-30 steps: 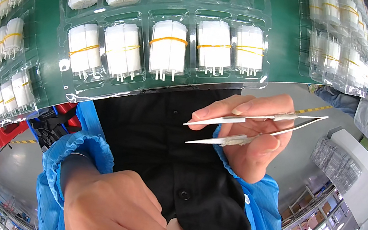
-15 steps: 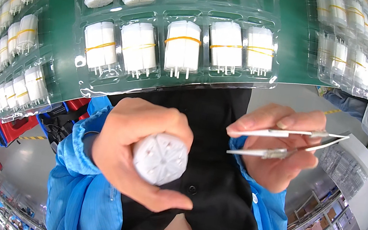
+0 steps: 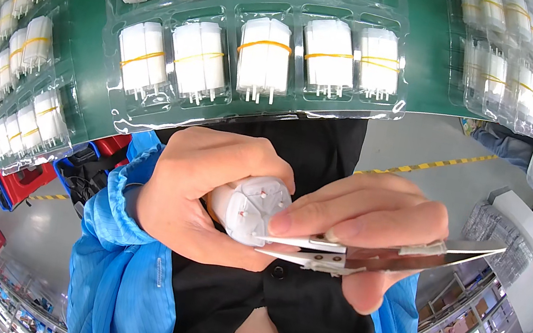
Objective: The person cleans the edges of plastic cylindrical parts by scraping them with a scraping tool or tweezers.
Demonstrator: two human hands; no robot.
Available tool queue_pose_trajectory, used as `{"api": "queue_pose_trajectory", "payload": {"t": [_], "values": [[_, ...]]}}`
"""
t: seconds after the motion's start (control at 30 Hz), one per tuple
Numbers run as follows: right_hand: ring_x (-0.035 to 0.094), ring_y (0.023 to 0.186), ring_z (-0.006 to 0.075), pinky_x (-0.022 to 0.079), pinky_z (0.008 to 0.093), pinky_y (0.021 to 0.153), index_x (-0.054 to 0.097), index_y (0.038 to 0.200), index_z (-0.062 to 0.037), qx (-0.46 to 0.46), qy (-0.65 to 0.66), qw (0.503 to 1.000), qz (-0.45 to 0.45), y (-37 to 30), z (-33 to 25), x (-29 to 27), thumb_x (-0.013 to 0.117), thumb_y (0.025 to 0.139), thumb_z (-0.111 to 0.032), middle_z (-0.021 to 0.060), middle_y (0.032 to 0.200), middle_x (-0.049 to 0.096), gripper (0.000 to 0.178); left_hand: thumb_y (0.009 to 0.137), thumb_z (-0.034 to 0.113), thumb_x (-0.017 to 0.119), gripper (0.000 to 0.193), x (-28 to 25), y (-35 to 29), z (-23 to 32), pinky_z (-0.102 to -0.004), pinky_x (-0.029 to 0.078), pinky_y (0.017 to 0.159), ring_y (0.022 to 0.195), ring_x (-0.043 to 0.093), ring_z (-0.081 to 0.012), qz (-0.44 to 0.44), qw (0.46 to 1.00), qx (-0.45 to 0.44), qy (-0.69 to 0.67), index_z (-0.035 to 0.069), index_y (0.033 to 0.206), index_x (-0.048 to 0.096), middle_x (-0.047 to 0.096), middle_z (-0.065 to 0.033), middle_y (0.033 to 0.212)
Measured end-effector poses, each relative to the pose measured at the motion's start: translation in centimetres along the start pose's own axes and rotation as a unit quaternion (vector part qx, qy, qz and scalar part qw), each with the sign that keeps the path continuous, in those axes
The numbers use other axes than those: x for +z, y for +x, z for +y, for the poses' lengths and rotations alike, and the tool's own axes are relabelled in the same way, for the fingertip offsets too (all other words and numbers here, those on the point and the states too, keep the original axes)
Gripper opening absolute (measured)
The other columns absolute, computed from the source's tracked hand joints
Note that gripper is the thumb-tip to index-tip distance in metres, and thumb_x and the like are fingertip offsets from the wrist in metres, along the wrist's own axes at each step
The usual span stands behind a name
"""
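Observation:
My left hand (image 3: 188, 185) is wrapped round a white cylindrical bundle of wedge-shaped pieces (image 3: 245, 216), its round end facing up. A bit of yellow band shows beside my palm. Pinched in the fingers of my right hand (image 3: 380, 211) is a pair of metal tweezers (image 3: 400, 258) with white tips. Those tips reach the lower right edge of the bundle's end face; whether they touch or grip anything there I cannot tell. My right fingertips are close against the bundle's right side.
Beyond my hands, a clear plastic tray (image 3: 146, 118) on the green table (image 3: 83, 13) holds several similar banded white bundles (image 3: 264, 55) with pins. More filled trays stand at the left and right. Below the table at left are red bins (image 3: 28, 185); yellow-black tape (image 3: 434, 166) marks the floor.
My right hand has moved left, bringing the tweezers from apart to the bundle's end face. The tweezer arms are closer together. My left hand has tilted the bundle and curled its thumb in.

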State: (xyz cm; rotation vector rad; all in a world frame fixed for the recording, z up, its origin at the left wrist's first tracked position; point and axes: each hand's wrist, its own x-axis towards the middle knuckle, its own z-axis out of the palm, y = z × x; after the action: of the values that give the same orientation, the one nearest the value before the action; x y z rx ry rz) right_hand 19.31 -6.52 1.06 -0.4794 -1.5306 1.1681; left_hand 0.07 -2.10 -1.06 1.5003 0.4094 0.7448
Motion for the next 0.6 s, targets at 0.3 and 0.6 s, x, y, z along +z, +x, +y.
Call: {"api": "queue_pose_trajectory", "payload": {"t": [0.3, 0.6], "values": [[0.066, 0.074, 0.0365, 0.057, 0.04, 0.06, 0.043, 0.097, 0.0084, 0.059, 0.024, 0.994, 0.085, -0.8, -0.4, 1.2, 0.062, 0.085, -0.028, 0.0325, 0.083, 0.06, 0.043, 0.056, 0.019, 0.082, 0.045, 0.2, -0.2, 0.1, -0.0244, 0.042, 0.048, 0.054, 0.058, -0.0203, 0.032, 0.978, 0.087, 0.187, -0.003, 0.085, 0.055, 0.06, -0.014, 0.07], [0.066, 0.07, 0.0359, 0.058, 0.0395, 0.057, 0.043, 0.095, 0.0083, 0.019, -0.007, 0.987, 0.159, -0.7, 0.0, 2.2, 0.06, 0.085, -0.031, 0.0302, 0.078, 0.06, 0.044, 0.055, 0.016, 0.081, 0.05, 0.8, -0.2, 0.8, -0.024, 0.041, 0.049, 0.055, 0.056, -0.0166, 0.084, 0.97, 0.036, 0.227, -0.004, 0.094, 0.057, 0.059, -0.0109, 0.07]]}}
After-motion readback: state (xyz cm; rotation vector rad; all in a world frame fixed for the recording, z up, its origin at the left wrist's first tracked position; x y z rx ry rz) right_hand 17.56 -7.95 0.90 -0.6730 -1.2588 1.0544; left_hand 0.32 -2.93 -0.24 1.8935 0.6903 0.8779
